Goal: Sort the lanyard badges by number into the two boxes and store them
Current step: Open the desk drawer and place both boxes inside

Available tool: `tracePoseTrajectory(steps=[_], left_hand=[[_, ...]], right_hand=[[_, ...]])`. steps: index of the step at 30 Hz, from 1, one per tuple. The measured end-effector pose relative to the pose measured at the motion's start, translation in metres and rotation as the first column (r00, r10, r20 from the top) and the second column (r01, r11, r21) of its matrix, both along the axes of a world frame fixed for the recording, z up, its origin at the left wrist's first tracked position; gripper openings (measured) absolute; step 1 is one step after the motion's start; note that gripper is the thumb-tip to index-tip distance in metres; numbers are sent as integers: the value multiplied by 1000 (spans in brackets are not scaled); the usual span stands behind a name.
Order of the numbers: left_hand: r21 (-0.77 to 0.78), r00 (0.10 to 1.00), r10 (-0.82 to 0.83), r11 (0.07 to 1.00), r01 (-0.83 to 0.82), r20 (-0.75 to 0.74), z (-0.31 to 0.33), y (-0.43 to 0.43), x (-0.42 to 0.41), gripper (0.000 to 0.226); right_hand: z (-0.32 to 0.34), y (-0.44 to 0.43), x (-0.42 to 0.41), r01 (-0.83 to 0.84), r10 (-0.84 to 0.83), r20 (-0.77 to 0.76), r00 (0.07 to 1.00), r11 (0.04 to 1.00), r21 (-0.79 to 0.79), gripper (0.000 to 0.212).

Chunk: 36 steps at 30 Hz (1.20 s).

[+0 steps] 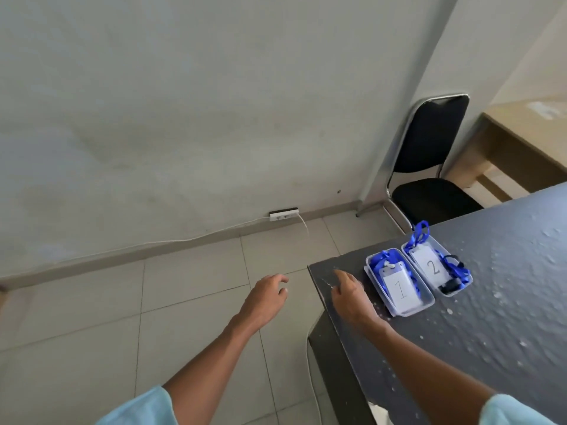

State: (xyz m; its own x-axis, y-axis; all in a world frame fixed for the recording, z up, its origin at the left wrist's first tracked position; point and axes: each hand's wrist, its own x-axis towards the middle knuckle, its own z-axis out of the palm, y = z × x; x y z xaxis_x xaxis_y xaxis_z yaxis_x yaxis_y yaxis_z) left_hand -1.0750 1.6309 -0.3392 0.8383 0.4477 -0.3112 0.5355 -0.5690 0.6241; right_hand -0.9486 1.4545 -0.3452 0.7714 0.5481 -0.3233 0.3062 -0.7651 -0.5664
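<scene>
Head view, corner of a dark bench [497, 317] with two clear plastic boxes near its edge. No loose badge shows on the bench, so sorting appears finished and storing remains; no lid is in view.

The right hand [349, 294] rests on the bench with fingers relaxed and holds nothing. The left hand [267, 297], at its 9 o'clock, hangs off the bench above the tiled floor, fingers loosely spread, also holding nothing.

To store well, both hands should probably take a box by its long walls and carry it level, after tucking in any strap that overhangs a rim.

Box 1 [411, 311] lies at 3 o'clock of the right hand, just beside it. Box 2 [454, 292] touches it or nearly so, at its 2 o'clock.

- **Box 1:** badge "1" [400, 288] lies face up on a bunched blue lanyard [379, 262].
- **Box 2:** badge "2" [432, 266] lies face up; its blue strap [417, 237] loops above the far rim at 12 o'clock and spills over the 3 o'clock wall, beside a black clip [449, 285].

How many badges lie beneath cannot be told.
</scene>
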Motion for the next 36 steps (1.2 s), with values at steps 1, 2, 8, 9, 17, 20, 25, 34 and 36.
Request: tracePoseTrajectory(steps=[1,2,8,9,17,20,25,34,36], left_hand=[[-2,1000,-11,1000,11,-2,0,9,2,34],[2,1000,-25,1000,25,0,0,16,6,33],[-14,993,-117,993,117,10,-3,49,61,33],[-18,991,-136,991,136,13,-5,53,74,33],[-9,922,-386,923,386,-33,-33,87,214,33],[-11,864,-498,867,499,-72,-38,93,265,33],[-40,776,-627,779,626,-71,-45,94,332,34],[-93,545,-838,545,834,-24,-82,88,433,33],[-114,468,-883,466,877,-11,-94,89,453,32]], right_hand=[[0,6,1,10,-10,0,1000,1000,0,48],[1,12,3,21,-21,-7,1000,1000,4,47],[2,40,40,114,-113,-19,993,990,83,48],[0,43,49,131,-131,-3,991,987,94,48],[-31,71,132,355,-360,25,933,928,110,49],[-38,76,153,441,-444,21,896,893,89,50],[-38,83,186,585,-588,80,805,809,58,47],[-67,96,228,759,-725,260,638,648,-54,49],[-76,105,236,795,-756,267,598,602,-77,51]])
